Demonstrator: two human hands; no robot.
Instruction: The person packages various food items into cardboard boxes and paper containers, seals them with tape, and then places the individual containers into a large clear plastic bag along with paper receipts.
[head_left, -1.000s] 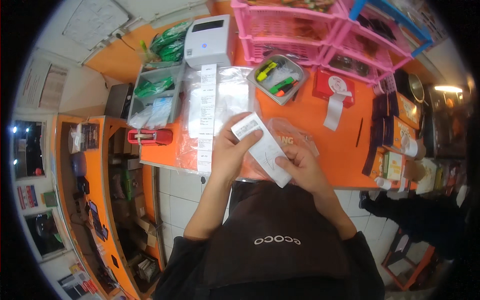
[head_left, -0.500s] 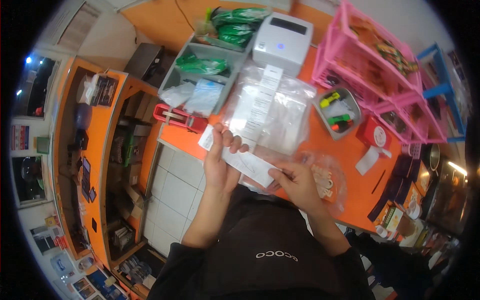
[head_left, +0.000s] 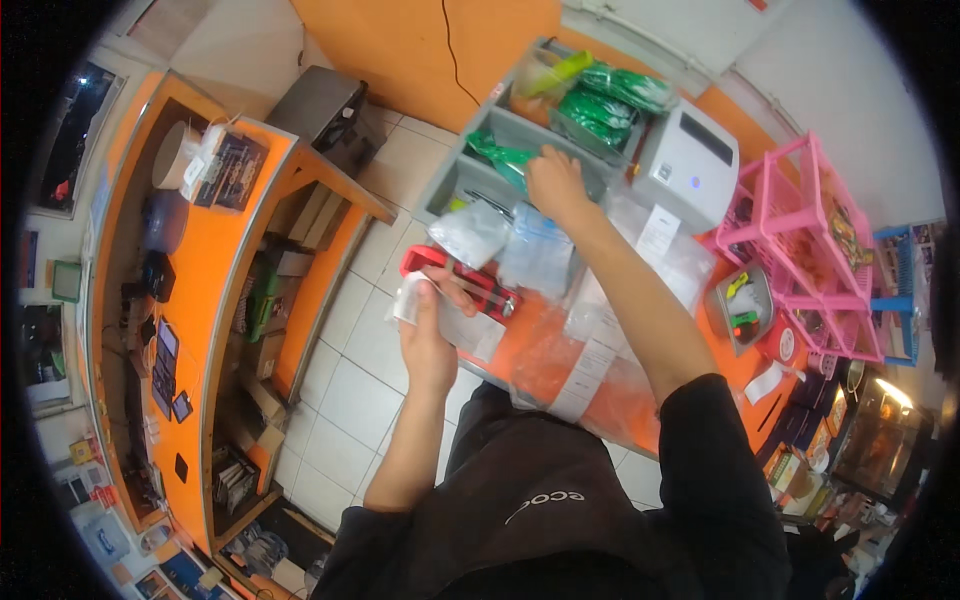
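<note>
Over at 9 o'clock stands a long orange shelf [head_left: 210, 310], and white floor tiles [head_left: 340, 385] fill the gap between it and the tabletop. The left arm comes up from 7 o'clock. The left hand [head_left: 430, 335] is just off the middle toward 8 o'clock, thumb up, and its grip is closed on a white paper slip [head_left: 475, 335]. The slip pokes out toward 4 o'clock, in front of the near edge of the tabletop [head_left: 728, 362]; I can't tell if they touch. A red tape holder [head_left: 490, 290] is close by, at 2 o'clock from that hand. At 12 o'clock is a gray tray [head_left: 510, 128] with walls that split it into parts. A green bag [head_left: 500, 152] lies in its middle part. The right arm stretches from 4 o'clock across the tabletop, and the right hand [head_left: 558, 185], at 1 o'clock, points down by the bag with bent fingers. I can't tell if its grip has hold of the bag. A white printer [head_left: 690, 165] at 2 o'clock stands just beside the tray. A pink rack [head_left: 800, 250] is at 3 o'clock, well apart from both hands.
</note>
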